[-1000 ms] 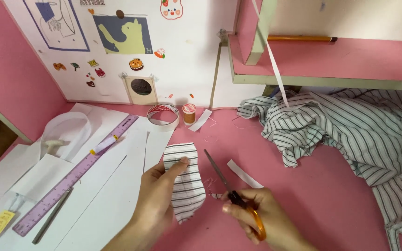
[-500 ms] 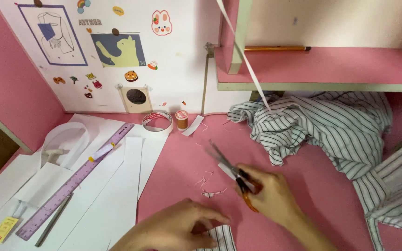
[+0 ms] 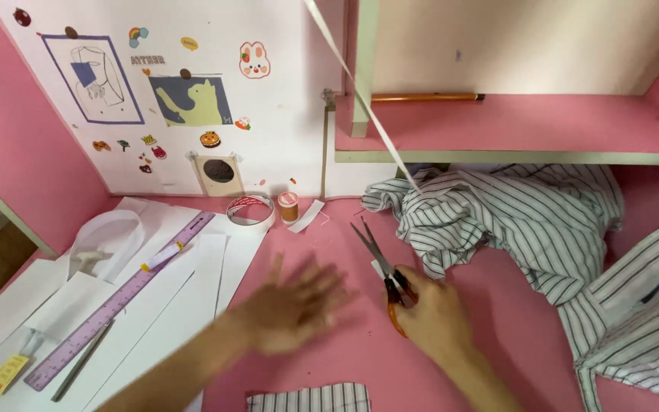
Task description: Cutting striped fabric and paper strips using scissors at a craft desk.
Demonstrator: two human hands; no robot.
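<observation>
1. So, a second back your left hand (image 3: 295,309) was pressing the small striped fabric piece (image 3: 310,397) flat on the counter (image 3: 329,244). By this frame you'd let it go: the piece lay at the bottom edge of view, just under your wrist, and the hand hovered above the pink surface, blurred, fingers fanned out and holding nothing.
2. Your right hand (image 3: 432,317) had slid up toward the heap of striped shirt cloth (image 3: 497,221). Its grip was closed around the orange handles of the scissors (image 3: 383,267), blades a little parted and pointing up-left, resting on the counter beside a small white strip.
3. My read: the cut piece was finished with for now, since neither hand was on it.
4. Materials: the shirt cloth looked soft and rumpled, white with thin dark stripes, and the cut piece matched it. The scissors had slim metal blades.
5. Off to the left: flat white paper sheets (image 3: 192,282), a long purple ruler (image 3: 120,297), a tape roll (image 3: 250,210) and an orange thread spool (image 3: 289,206) near the wall.
</observation>
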